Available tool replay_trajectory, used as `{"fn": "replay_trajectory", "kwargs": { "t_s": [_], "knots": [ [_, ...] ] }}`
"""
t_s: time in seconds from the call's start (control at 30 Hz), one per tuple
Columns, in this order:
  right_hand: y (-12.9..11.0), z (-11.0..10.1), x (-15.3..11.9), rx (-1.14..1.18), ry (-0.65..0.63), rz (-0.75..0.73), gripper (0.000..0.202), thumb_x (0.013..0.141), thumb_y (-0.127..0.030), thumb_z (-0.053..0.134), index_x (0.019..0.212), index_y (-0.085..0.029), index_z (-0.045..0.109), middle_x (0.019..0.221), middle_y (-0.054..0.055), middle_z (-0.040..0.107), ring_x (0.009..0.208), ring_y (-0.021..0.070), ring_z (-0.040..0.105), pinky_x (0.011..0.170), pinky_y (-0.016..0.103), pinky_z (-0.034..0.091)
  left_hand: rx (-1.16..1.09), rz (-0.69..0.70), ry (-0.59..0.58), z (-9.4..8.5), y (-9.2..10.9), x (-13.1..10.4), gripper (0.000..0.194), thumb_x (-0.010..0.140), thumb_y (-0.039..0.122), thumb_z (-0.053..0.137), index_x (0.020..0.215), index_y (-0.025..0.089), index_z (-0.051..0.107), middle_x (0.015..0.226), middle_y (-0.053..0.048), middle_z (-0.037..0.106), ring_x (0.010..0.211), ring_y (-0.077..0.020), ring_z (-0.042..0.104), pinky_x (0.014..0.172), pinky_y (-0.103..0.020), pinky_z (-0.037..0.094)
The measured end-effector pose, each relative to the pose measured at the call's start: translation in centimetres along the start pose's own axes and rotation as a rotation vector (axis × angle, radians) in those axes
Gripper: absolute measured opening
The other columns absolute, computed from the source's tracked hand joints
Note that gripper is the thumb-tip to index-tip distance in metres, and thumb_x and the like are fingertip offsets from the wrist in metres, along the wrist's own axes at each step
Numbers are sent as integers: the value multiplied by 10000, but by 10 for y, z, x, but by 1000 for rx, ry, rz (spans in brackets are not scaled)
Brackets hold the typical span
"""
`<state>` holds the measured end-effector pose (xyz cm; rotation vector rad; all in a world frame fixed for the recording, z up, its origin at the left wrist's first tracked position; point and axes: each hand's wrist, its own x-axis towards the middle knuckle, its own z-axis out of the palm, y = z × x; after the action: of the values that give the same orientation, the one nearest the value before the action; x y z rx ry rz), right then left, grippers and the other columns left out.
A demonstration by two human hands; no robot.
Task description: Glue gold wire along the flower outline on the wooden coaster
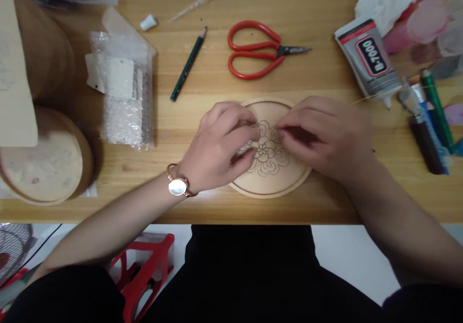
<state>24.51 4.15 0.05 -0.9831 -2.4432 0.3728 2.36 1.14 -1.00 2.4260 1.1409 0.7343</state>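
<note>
Round wooden plate (pixel 267 186) lies on the table (pixel 202 212) in front of the person, partly under both hands. Flower drawing (pixel 267 155) at its middle: dark outlines for petals and centre, partly hidden by fingers. Outline looks well advanced, judging by the visible part; no colour fill seen there. What remains cannot be read from this view.

Left hand (pixel 219 144): over the plate's left side, fingers curled, thumb near the petals; cannot tell if anything is held. Right hand (pixel 327 137): over the right side, thumb and forefinger drawn together; cannot tell what, if anything, is between them. Thin yellowish thread (pixel 376 94) right of the plate, between that hand and the glue tube (pixel 372 62).

Beyond the plate: red-handled scissors (pixel 281 51); pencil (pixel 188 64), farther left. Bubble-wrapped pack (pixel 125 105) left of the plate; another round wooden piece (pixel 45 161) farther left, faint marks on it.

Writing: tube, beyond and right of the plate, reads "B-7000", upside down. Pencil's pale marking too small to read.
</note>
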Motion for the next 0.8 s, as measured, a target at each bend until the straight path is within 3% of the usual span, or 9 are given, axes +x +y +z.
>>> {"fn": "replay_trajectory", "kwargs": {
  "t_s": [0.37, 0.8],
  "knots": [
    [2, 0, -2, 17, 22, -35, 108, 881, -178, 529, 867, -192, 636, 809, 38, 675, 745, 144, 612, 652, 281, 481, 19, 13, -11, -2, 0, 2, 112, 882, 289, 611, 954, 204, 626, 1098, -67, 629, 1066, -220, 550, 939, -420, 480],
    [0, 2, -1, -6, 44, -25, 89, 863, -165, 552, 835, -209, 624, 780, 32, 669, 717, 157, 607, 631, 289, 481, -11, 86, 44, 1, -3, 1, 133, 840, 248, 649, 965, 221, 611, 1071, -90, 633, 1036, -252, 563, 889, -462, 498]
  ]
}}
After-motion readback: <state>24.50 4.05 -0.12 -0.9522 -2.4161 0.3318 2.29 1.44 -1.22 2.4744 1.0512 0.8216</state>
